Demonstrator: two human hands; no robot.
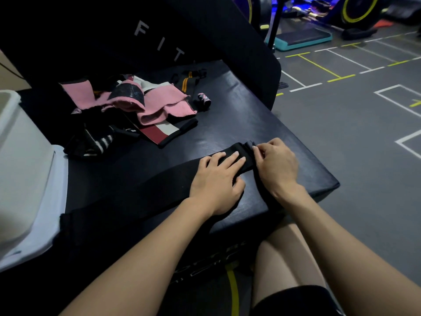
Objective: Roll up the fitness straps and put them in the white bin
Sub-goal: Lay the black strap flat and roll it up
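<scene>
The long black strap [159, 192] looks like matt woven cloth, lying on a padded black bench top [239, 124] of smooth, slightly glossy vinyl. The pink fabric wraps [159, 103] look soft with fuzzy, frayed edges, and the white bin [20, 169] looks like smooth plastic.

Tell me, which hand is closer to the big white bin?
Left. The left hand presses flat on the black strap, on the side toward the white bin at the far left. The right hand pinches the strap's rolled end, farther from the bin.
</scene>
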